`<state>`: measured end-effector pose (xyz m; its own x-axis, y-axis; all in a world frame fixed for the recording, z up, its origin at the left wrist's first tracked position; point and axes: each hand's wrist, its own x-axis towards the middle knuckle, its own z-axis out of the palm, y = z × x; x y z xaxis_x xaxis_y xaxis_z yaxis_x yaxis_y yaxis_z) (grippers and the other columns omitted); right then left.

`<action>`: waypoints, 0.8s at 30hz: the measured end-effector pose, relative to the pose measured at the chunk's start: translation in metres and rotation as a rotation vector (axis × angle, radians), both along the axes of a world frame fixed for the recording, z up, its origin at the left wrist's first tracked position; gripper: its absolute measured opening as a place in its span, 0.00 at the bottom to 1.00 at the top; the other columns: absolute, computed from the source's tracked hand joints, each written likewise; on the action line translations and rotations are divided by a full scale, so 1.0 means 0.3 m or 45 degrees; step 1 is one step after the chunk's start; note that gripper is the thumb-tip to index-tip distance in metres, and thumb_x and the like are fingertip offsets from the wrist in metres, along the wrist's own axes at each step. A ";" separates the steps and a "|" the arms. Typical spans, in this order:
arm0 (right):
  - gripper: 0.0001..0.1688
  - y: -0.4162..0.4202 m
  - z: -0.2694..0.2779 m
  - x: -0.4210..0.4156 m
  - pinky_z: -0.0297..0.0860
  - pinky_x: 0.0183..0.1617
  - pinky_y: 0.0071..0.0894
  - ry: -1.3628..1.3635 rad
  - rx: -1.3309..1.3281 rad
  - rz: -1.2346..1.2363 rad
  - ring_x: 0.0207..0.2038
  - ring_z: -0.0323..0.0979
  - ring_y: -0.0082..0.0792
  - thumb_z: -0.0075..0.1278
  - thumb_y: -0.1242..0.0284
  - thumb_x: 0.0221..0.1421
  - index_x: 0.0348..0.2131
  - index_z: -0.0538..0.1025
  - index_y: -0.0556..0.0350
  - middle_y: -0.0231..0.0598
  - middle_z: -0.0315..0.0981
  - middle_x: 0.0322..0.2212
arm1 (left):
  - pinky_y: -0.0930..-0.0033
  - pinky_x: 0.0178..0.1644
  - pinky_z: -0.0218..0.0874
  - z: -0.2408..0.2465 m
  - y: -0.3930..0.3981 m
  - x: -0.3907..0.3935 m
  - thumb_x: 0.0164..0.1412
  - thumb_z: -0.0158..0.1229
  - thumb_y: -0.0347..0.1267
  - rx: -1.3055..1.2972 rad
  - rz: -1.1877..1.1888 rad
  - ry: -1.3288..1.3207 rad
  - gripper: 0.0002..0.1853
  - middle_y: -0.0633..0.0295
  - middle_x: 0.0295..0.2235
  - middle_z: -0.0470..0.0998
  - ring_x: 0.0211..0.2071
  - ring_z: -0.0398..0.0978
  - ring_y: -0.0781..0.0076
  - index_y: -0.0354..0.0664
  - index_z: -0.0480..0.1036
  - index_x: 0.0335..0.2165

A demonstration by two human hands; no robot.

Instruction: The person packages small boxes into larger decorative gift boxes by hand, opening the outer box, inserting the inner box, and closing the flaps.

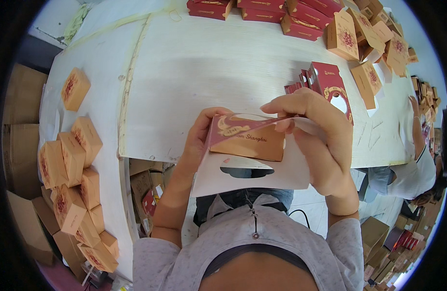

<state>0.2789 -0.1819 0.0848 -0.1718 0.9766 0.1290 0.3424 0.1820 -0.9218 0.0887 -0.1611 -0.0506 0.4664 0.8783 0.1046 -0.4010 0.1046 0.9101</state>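
Both hands are over the near edge of the white table, around a red cardboard sleeve with a white inside and a scalloped cut-out. An orange paperboard box bearing writing lies within the partly open sleeve. My left hand grips the left side of sleeve and box, its fingertips partly hidden behind them. With thumb and fingers, my right hand pinches the upper right edge of the sleeve. Just beyond the right hand, a stack of flat red sleeves leans on the table.
Orange boxes are heaped at the left on the white table. Red boxes are stacked at the far edge, with more orange boxes at the far right. Another person is at the right; cardboard cartons stand left.
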 end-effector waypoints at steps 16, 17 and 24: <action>0.29 0.002 -0.030 0.000 0.57 0.37 0.23 -0.037 0.239 0.134 0.29 0.60 0.29 0.37 0.74 0.24 0.33 0.73 0.67 0.39 0.63 0.25 | 0.72 0.53 0.55 -0.048 0.010 -0.005 0.39 0.70 0.31 0.141 -0.101 -0.020 0.39 0.62 0.48 0.65 0.49 0.64 0.75 0.39 0.59 0.50; 0.29 0.002 -0.030 -0.004 0.57 0.37 0.23 -0.029 0.257 0.157 0.29 0.60 0.29 0.37 0.74 0.23 0.33 0.73 0.67 0.39 0.63 0.25 | 0.71 0.53 0.55 -0.099 0.022 -0.005 0.39 0.70 0.31 0.155 -0.137 -0.092 0.39 0.62 0.48 0.65 0.49 0.63 0.75 0.39 0.59 0.50; 0.31 0.012 -0.039 0.003 0.56 0.36 0.23 0.025 0.130 0.106 0.28 0.59 0.28 0.37 0.72 0.21 0.33 0.73 0.68 0.37 0.59 0.23 | 0.71 0.54 0.54 -0.074 0.019 -0.001 0.40 0.69 0.32 0.176 -0.110 0.042 0.38 0.62 0.47 0.65 0.49 0.63 0.75 0.41 0.59 0.50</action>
<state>0.2797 -0.1784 0.0732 -0.2481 0.9407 0.2315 0.3039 0.3025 -0.9034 0.0883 -0.1554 -0.0728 0.5445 0.8133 0.2049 -0.3657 0.0103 0.9307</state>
